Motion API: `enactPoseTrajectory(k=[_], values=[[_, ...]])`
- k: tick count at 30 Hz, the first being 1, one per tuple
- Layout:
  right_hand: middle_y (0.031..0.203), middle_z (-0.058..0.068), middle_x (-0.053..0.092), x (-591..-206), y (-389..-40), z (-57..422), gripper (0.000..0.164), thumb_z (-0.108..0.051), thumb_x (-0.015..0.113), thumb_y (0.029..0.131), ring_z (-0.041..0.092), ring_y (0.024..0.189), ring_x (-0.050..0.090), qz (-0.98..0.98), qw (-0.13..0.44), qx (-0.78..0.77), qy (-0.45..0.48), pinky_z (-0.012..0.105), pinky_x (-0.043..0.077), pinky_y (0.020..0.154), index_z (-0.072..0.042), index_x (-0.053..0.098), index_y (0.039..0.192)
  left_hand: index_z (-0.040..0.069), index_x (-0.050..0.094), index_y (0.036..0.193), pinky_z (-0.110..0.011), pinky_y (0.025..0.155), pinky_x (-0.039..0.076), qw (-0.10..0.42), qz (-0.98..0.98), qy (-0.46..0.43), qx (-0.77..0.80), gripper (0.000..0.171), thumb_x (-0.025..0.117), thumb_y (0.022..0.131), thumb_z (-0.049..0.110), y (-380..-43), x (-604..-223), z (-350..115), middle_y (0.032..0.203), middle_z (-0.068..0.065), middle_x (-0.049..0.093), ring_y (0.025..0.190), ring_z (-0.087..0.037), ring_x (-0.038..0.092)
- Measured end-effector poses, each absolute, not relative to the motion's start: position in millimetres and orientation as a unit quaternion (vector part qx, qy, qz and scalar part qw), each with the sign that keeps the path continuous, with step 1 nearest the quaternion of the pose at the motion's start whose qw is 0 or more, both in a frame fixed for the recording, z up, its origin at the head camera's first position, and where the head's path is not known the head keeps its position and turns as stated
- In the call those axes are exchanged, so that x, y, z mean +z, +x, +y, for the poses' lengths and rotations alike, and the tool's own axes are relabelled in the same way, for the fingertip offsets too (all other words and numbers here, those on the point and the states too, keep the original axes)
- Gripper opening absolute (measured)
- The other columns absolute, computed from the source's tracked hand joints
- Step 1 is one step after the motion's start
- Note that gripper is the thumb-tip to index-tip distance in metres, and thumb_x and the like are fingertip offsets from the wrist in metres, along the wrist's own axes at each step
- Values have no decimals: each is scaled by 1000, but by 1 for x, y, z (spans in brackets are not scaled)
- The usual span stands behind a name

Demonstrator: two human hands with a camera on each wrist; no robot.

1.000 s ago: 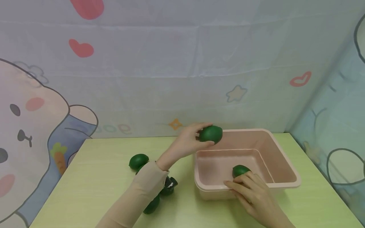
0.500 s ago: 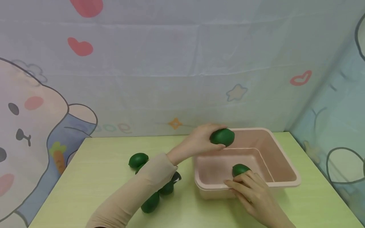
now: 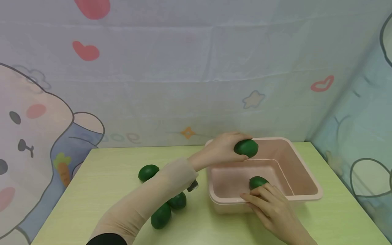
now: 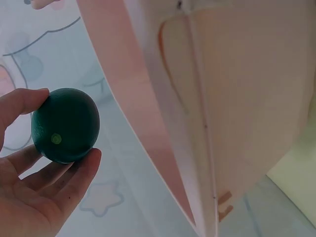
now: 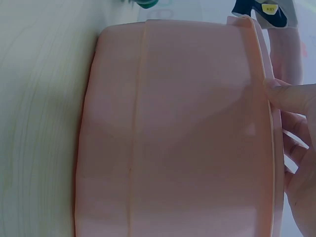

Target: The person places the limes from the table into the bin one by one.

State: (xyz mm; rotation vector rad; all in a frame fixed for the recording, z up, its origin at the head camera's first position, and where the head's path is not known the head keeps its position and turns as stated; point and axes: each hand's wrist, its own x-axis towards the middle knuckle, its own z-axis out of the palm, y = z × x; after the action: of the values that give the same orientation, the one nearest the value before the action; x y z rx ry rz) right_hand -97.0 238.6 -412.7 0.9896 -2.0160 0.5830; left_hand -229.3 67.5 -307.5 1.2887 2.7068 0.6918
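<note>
My left hand (image 3: 223, 148) grips a dark green lime (image 3: 246, 148) between thumb and fingers, above the far part of a pale pink plastic bin (image 3: 225, 200). In the left wrist view the held lime (image 4: 66, 126) shows a small pale stem scar. My right hand (image 3: 274, 211) pinches the bin's near rim, thumb on the outer side and fingers inside, as the right wrist view shows. Inside the bin another lime (image 3: 258, 182) lies just beyond the right fingers, partly hidden by them.
Loose limes lie on the light green table (image 3: 113, 183) left of the bin: one lime (image 3: 148, 173) farther back, one lime (image 3: 177, 200) and another lime (image 3: 161, 216) nearer. The left sleeve (image 3: 156, 197) covers part of that area. A printed cloth (image 3: 171, 85) hangs behind the table.
My left hand has carried the held lime rightward, from the bin's far left corner to above its inside. The right hand stays on the rim.
</note>
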Motion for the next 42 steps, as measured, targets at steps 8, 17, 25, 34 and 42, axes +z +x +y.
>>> enactPoseTrajectory(k=[8,17,25,34,42], values=[[90,-5,63,-413,-98,239,32,-30,48,101,12,84,51,-796,402,230,390,22,39,81,-12,74,105,18,48,141,-20,81,48,45,875,443,190,59,69,87,30,-238,-309,78,139,-1,54,111,-14,57],[89,-5,63,-414,-99,239,32,-30,48,101,11,85,51,-795,402,228,393,21,38,81,-12,74,104,20,53,137,-18,74,47,53,871,469,134,53,69,88,30,-242,-307,84,125,1,59,97,-10,57],[90,-5,63,-415,-100,239,32,-30,47,101,12,85,51,-796,401,227,392,19,39,82,-13,74,105,21,54,134,-16,69,44,57,866,485,108,49,68,88,29,-240,-309,88,112,4,60,88,-9,54],[90,-6,63,-414,-100,237,33,-31,46,102,12,85,51,-797,402,226,390,20,39,81,-12,74,103,20,55,133,-17,73,44,49,859,498,106,47,67,88,29,-239,-311,89,111,5,60,90,-8,54],[89,-5,63,-415,-101,238,33,-30,46,102,12,84,50,-796,404,223,391,21,38,80,-12,74,102,23,48,142,-26,100,46,65,873,472,103,53,63,91,28,-236,-305,91,141,2,53,125,-13,53]])
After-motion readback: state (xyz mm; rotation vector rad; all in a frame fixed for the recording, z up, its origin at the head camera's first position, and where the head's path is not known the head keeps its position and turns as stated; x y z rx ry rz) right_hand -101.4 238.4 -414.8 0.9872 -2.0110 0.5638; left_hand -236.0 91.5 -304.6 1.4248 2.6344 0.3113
